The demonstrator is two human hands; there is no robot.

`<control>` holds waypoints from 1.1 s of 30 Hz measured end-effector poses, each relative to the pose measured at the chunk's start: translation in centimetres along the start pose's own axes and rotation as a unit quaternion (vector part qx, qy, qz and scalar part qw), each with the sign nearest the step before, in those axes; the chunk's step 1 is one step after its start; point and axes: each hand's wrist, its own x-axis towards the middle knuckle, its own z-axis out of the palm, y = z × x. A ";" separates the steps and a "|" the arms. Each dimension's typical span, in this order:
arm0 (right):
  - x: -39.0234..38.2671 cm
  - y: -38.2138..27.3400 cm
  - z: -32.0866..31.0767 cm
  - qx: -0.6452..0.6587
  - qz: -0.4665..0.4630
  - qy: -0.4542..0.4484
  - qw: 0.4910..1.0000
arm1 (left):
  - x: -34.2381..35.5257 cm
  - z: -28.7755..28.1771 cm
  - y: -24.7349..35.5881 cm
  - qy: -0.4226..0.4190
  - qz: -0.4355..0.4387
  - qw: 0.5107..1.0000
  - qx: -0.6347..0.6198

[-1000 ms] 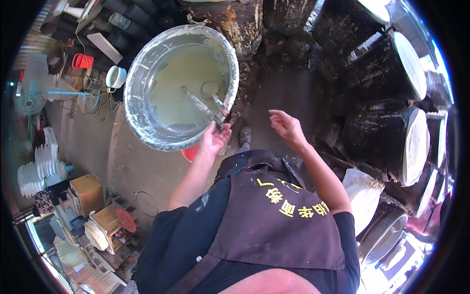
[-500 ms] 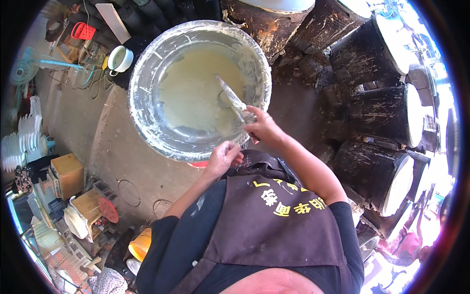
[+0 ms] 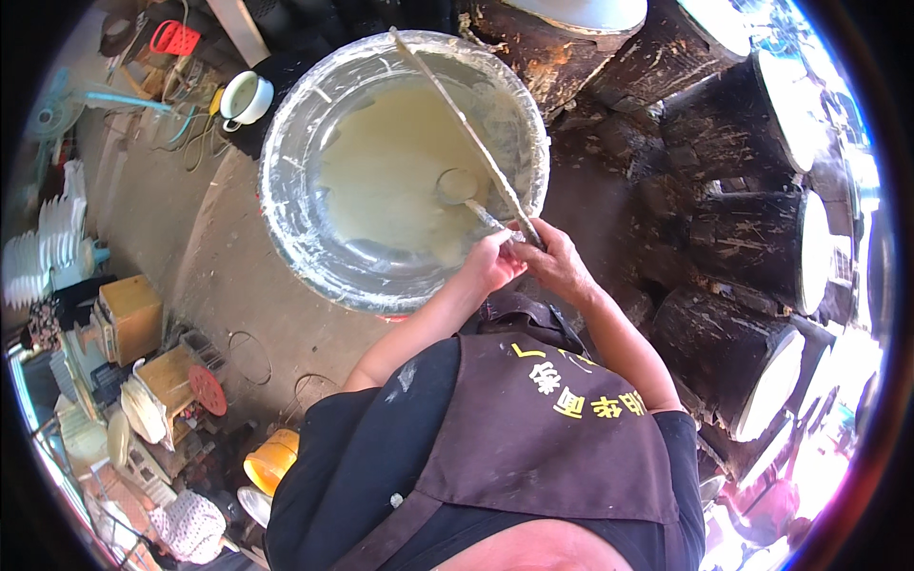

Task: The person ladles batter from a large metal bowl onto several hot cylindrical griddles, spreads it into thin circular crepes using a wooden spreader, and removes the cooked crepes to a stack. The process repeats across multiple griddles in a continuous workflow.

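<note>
A large round basin (image 3: 286, 205), its wall smeared white, holds a pale, cloudy yellowish liquid (image 3: 376, 176). My right hand (image 3: 560, 262) is closed on the lower end of a long, thin, residue-coated stick (image 3: 457, 116). This stick slants over the liquid, with its tip by the basin's far rim. Close against it, my left hand (image 3: 495, 264) has its fingers curled round the handle end of a ladle (image 3: 481, 213). The ladle's round bowl lies at the liquid's surface, on the right side of the basin. Where the hands meet, the fingers partly hide both handles.
Dark, crusted drums (image 3: 743, 238) with pale tops line the right side and far right. Left of the basin stands a white enamel mug (image 3: 248, 98). A red plastic basket (image 3: 175, 38), a wooden box (image 3: 133, 319) and a yellow container (image 3: 273, 461) are farther left.
The stick's far end has swung up and away from the liquid to the far rim. My left hand has moved right and up, from the near rim to the ladle's handle beside my right hand.
</note>
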 end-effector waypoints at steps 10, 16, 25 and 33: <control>-5.4 4.3 -5.7 0.205 0.054 -0.013 0.977 | -16.4 -6.0 4.9 0.305 0.142 0.840 0.426; -7.8 5.7 -6.3 0.190 0.030 0.005 0.981 | -17.7 -16.0 16.4 0.516 0.197 0.361 0.751; -8.8 8.1 -5.1 0.188 0.060 -0.003 0.980 | -16.1 -10.4 8.8 0.405 0.019 0.673 0.619; -9.0 7.6 -5.5 0.183 0.040 0.020 0.982 | -15.0 -6.2 7.0 0.293 0.097 0.505 0.806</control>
